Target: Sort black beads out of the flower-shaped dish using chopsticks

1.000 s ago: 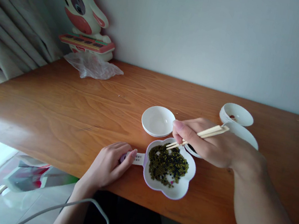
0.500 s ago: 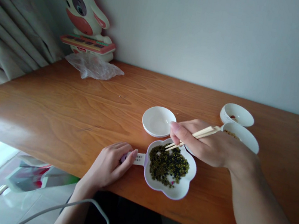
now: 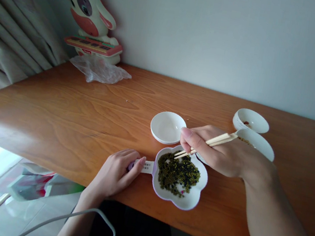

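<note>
My left hand is closed around the handle of a white, purple-rimmed dish shaped like a flower or paw. Small green and dark beans lie in the dish, with a tiny pink bit near its lower edge. In my right hand is a pair of wooden chopsticks, held with the tips down among the beans at the upper left part of the dish. Whether the tips pinch a bean is too small to tell. Just behind the dish stands a white bowl.
Two white bowls, a far one and a nearer one, stand at the right with small bits inside. Another bowl is mostly hidden under my right hand. A cow toy keyboard and a plastic bag are at the back left. A cable crosses my left forearm.
Almost nothing differs. The whole view has shifted very slightly, and both hands keep their hold, with the chopstick tips at the same spot in the beans.
</note>
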A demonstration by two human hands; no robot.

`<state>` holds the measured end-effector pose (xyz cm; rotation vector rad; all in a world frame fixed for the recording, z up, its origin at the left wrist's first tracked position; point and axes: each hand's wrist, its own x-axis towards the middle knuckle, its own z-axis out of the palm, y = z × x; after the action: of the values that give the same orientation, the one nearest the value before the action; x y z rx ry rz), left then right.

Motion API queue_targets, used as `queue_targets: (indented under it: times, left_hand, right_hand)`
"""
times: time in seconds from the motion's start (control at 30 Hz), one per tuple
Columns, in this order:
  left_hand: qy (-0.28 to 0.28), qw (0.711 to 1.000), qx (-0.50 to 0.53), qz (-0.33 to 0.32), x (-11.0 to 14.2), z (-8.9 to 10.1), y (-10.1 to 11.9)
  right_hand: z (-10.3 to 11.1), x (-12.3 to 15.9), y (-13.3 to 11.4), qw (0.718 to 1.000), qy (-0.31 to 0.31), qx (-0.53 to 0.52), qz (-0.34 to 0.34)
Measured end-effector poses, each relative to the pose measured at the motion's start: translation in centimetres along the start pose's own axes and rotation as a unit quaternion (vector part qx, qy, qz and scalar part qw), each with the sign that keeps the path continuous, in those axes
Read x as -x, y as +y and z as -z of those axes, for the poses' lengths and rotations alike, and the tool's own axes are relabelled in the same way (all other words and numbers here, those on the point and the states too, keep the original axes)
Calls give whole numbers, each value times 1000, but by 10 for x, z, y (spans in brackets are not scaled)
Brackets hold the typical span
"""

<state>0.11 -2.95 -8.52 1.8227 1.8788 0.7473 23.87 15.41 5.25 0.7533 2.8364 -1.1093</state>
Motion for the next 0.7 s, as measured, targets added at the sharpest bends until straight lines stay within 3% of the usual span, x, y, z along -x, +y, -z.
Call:
queue_targets:
  times: [0.7]
  left_hand:
    - [-1, 1000, 4, 4, 0, 0, 1]
  right_hand:
    - [0, 0, -2, 1000, 0, -8, -6]
